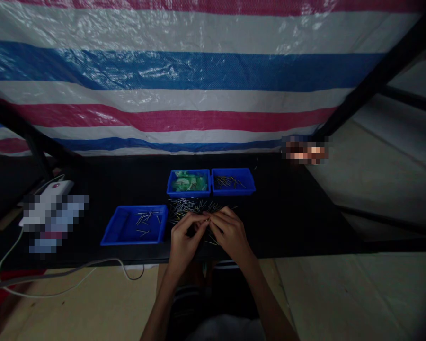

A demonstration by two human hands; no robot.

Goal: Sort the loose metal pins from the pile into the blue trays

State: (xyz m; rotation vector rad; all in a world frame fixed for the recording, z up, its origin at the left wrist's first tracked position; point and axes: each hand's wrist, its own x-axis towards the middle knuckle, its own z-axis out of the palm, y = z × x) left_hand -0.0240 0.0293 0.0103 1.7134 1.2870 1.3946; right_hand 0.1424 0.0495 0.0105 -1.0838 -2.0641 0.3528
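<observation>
My left hand and my right hand meet over the front of the black table, their fingertips pinched together. Something tiny shows between the fingertips, too small and dark to name. Just beyond the hands lies a loose pile of thin metal pins, and a few more pins lie under and behind the right fingers. Left of my left hand, a blue tray holds several scattered pins. Two smaller blue bins stand side by side behind the pile: the left bin holds green and whitish pieces, the right bin dark slender pins.
A white power strip-like box with a pale cable sits at the table's left end, partly blurred out. A striped plastic sheet hangs behind the black table. Dark frame bars slant up at both sides.
</observation>
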